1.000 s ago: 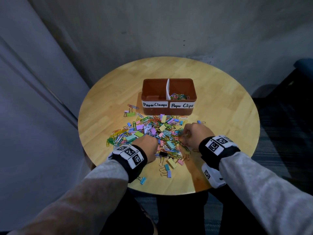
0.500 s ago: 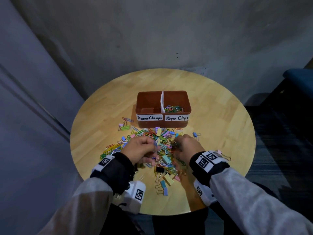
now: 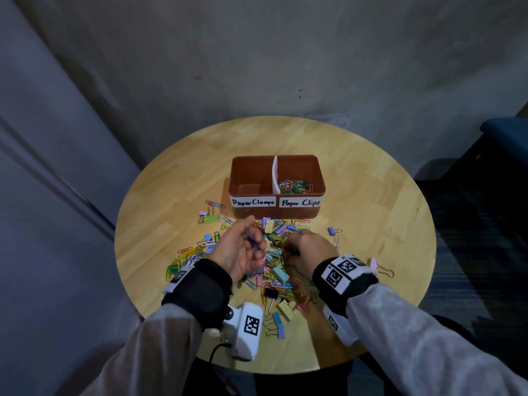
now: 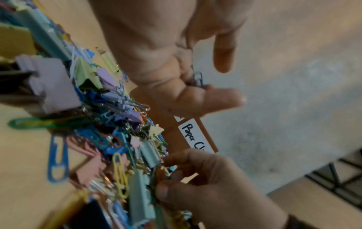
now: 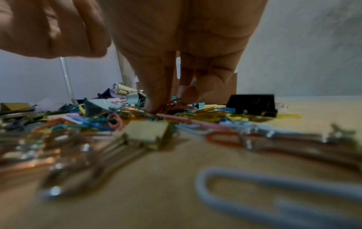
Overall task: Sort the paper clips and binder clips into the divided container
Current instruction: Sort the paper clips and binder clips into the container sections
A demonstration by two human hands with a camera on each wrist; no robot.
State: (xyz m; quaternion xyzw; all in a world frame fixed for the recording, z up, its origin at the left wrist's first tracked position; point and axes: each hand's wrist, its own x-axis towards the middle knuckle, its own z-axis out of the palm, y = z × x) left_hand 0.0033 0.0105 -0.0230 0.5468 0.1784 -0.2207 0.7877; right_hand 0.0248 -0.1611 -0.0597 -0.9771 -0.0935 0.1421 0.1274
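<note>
A plain office or study corner, by its looks. The right hand reaches down onto a small round light-wood table. Beyond the fingertips rises a bare grey plastered wall; well to that hand's right stands a dark blue upholstered seat on dark striped carpet.

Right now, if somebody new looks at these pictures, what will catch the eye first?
First the bright heap of clips, many colours, on the round wooden table in front of the brown divided container, whose right section, labelled Paper Clips, already holds some. Then the hands over the heap: the left hand is raised and holds a blue paper clip, while the right hand reaches its fingers down into the clips.
</note>
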